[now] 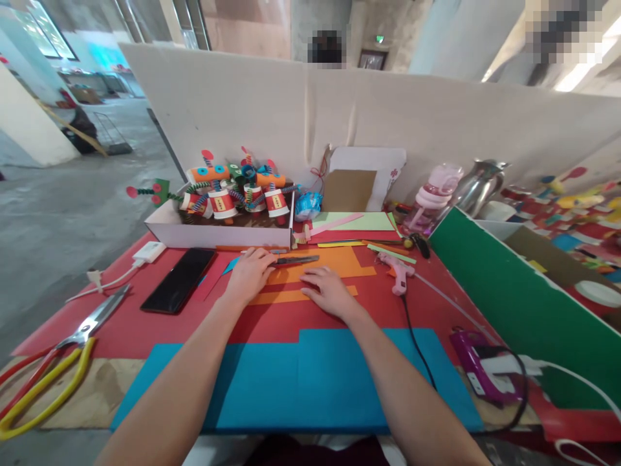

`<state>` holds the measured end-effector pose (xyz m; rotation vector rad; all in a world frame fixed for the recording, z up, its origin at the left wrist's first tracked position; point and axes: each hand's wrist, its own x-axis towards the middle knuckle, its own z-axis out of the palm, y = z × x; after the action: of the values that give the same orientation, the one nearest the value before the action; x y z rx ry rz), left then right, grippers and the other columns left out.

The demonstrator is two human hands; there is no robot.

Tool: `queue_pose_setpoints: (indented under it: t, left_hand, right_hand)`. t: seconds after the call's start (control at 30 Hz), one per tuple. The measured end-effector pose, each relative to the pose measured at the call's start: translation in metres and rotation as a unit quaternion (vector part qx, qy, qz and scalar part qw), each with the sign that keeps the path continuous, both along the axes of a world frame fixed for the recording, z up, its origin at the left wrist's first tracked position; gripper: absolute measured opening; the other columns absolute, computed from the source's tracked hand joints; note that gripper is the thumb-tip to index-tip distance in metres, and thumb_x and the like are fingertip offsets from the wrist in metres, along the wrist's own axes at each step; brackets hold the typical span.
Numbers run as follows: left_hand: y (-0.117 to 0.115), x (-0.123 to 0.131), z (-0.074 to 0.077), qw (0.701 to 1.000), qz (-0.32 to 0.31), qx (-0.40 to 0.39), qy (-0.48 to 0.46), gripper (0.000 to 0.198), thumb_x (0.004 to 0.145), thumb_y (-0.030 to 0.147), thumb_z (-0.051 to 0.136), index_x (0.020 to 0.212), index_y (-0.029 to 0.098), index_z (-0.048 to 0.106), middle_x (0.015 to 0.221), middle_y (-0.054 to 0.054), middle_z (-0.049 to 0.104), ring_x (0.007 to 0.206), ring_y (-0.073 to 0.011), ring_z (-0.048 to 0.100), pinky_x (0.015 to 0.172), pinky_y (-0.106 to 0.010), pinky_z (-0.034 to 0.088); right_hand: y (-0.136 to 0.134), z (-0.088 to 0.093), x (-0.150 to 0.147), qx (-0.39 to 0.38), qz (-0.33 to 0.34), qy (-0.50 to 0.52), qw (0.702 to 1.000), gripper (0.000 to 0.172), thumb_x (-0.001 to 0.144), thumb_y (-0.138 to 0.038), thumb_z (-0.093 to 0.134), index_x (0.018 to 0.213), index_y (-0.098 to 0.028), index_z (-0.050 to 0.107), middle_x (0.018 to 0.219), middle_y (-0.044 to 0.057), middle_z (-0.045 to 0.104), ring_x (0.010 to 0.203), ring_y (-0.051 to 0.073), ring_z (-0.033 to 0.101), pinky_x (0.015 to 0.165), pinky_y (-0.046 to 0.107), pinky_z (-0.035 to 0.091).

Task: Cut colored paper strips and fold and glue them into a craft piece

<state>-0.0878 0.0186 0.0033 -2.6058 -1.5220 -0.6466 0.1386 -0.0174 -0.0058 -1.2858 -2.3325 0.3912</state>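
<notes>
My left hand [251, 270] rests at the left end of some orange paper, with its fingers closed over one end of a dark, narrow tool [303, 259]. The tool points right and lies low over the paper; its covered end is hidden, so its exact kind is unclear. My right hand [328, 291] lies on the orange paper [342, 260] with fingers apart and nothing in them. A separate orange strip [281, 296] runs beneath both hands. Red paper covers the table below, and blue sheets [262, 382] lie under my forearms.
A black phone [178, 281], a white charger [149, 252] and big scissors [87, 327] lie left. Behind, a white box [218, 234] holds paper-cup figures. To the right are a pink glue gun [398, 272], a purple power strip [485, 369] and a green-sided box [514, 310].
</notes>
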Motion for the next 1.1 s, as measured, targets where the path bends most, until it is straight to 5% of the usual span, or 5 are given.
queue_pose_setpoints:
  t: [0.2, 0.4, 0.63, 0.87, 1.1]
  left_hand:
    - [-0.006, -0.007, 0.014, 0.998, -0.006, -0.001, -0.060, 0.024, 0.090, 0.025, 0.045, 0.086, 0.020, 0.069, 0.090, -0.008, 0.068, 0.091, -0.0212, 0.058, 0.084, -0.036, 0.045]
    - [-0.031, 0.017, 0.021, 0.966, -0.190, -0.175, 0.025, 0.018, 0.083, 0.021, 0.054, 0.092, 0.021, 0.070, 0.094, -0.006, 0.067, 0.089, -0.0182, 0.060, 0.080, -0.028, 0.046]
    - [-0.043, 0.036, 0.008, 0.983, -0.132, -0.104, 0.080, 0.021, 0.082, 0.008, 0.045, 0.082, 0.014, 0.066, 0.084, -0.011, 0.063, 0.084, -0.0227, 0.059, 0.076, -0.033, 0.046]
    - [-0.045, 0.045, -0.001, 0.986, -0.152, -0.050, 0.044, 0.021, 0.089, 0.014, 0.044, 0.081, 0.015, 0.064, 0.083, -0.009, 0.063, 0.083, -0.0209, 0.058, 0.076, -0.033, 0.045]
    - [-0.049, 0.054, -0.003, 0.986, -0.161, -0.041, 0.012, 0.026, 0.092, 0.020, 0.041, 0.080, 0.016, 0.063, 0.083, -0.008, 0.062, 0.082, -0.0188, 0.056, 0.076, -0.032, 0.045]
  right_hand:
    - [0.000, 0.014, 0.017, -0.001, -0.011, 0.024, 1.000, 0.018, 0.090, -0.022, 0.054, 0.091, -0.017, 0.071, 0.092, 0.008, 0.071, 0.088, 0.018, 0.062, 0.083, 0.031, 0.046]
    - [-0.005, 0.028, 0.026, -0.036, -0.037, -0.015, 0.999, 0.020, 0.091, -0.021, 0.051, 0.084, -0.016, 0.069, 0.083, 0.006, 0.070, 0.078, 0.016, 0.061, 0.071, 0.026, 0.043]
    - [-0.016, 0.021, -0.004, -0.032, 0.074, -0.023, 0.996, 0.021, 0.081, -0.026, 0.067, 0.101, -0.017, 0.067, 0.095, 0.006, 0.068, 0.091, 0.018, 0.059, 0.081, 0.028, 0.043]
    - [-0.016, 0.014, 0.019, -0.001, 0.020, -0.051, 0.999, 0.010, 0.085, -0.020, 0.062, 0.082, -0.017, 0.070, 0.085, 0.006, 0.067, 0.083, 0.017, 0.058, 0.078, 0.029, 0.042]
    - [-0.021, 0.012, 0.023, 0.010, -0.001, -0.003, 1.000, 0.016, 0.078, -0.027, 0.071, 0.089, -0.017, 0.067, 0.086, 0.005, 0.065, 0.084, 0.018, 0.057, 0.076, 0.029, 0.042]
